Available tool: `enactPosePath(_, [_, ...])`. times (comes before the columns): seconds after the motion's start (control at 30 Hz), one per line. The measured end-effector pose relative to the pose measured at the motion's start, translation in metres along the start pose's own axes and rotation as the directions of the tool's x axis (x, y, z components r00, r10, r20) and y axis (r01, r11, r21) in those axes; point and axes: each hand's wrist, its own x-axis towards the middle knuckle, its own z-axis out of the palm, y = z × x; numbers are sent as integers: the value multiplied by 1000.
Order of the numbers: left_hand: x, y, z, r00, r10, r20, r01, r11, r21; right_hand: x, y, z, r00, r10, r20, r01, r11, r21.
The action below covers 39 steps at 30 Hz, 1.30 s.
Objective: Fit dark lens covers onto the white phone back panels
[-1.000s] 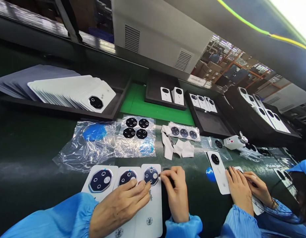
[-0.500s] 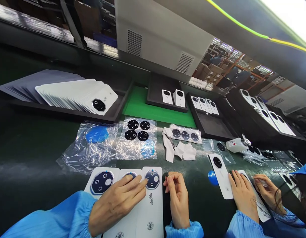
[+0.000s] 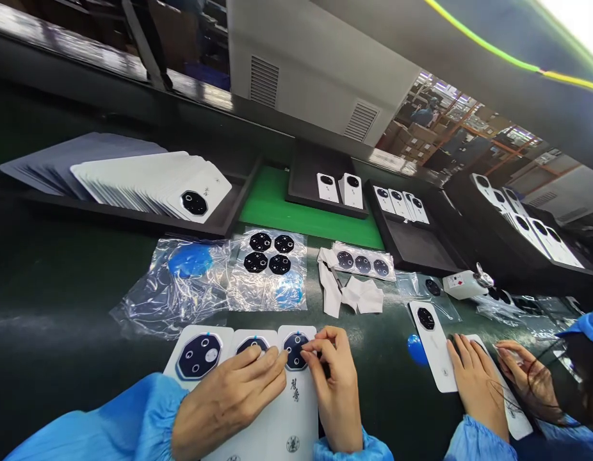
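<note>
Three white phone back covers lie side by side in front of me, each with a dark octagonal camera plate. My left hand (image 3: 234,390) rests with outstretched fingers over the middle cover (image 3: 258,422) and partly hides its plate. Its fingertips reach the edge of the plate on the right cover (image 3: 301,410). Thumb and forefinger of my right hand (image 3: 333,378) are pinched together at the right side of that camera plate (image 3: 294,342); whatever is between them is too small to make out. The left cover (image 3: 184,330) shows its whole camera plate (image 3: 200,356).
Clear plastic bags (image 3: 181,301) and a sheet of octagonal plates (image 3: 272,282) lie beyond the covers, beside white wipes (image 3: 361,298). Black trays (image 3: 219,224) of covers stand behind. At right, a co-worker's hands (image 3: 479,390) work on another cover (image 3: 433,352) near a white bottle (image 3: 460,283).
My right hand has moved left from beside the right cover onto its camera plate. The left hand has stayed nearly in place. The view has shifted slightly.
</note>
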Motion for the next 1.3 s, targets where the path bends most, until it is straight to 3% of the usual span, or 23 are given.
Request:
enactPosePath(0.1, [-1,1,1,1000,11,11,-11,1000,20,0,-4,8,984,-180,-14,172,956,-236])
enactPosePath(0.23, [0,1,2,1000,6,15,-7,1000,30,-2,-7,17,940,-340,38,319,831,-456])
enactPosePath(0.33, [1,0,1,1000,5,15,-5,1000,25,1,-7,18,946,-313,89,316,815,-485])
enactPosePath(0.43, [0,1,1,1000,15,22,-16,1000,16,7,-3,12,978,-186,92,207,915,-346])
enactPosePath(0.53, [-2,1,2,1000,19,21,-20,1000,4,10,-2,7,993,-115,18,116,961,-249])
enactPosePath(0.9, [-1,2,2,1000,15,10,-15,1000,-8,3,2,16,981,-195,20,183,878,-443])
enactPosePath(1.3, [1,2,3,1000,11,5,-11,1000,-9,5,-11,14,944,-329,31,295,799,-523])
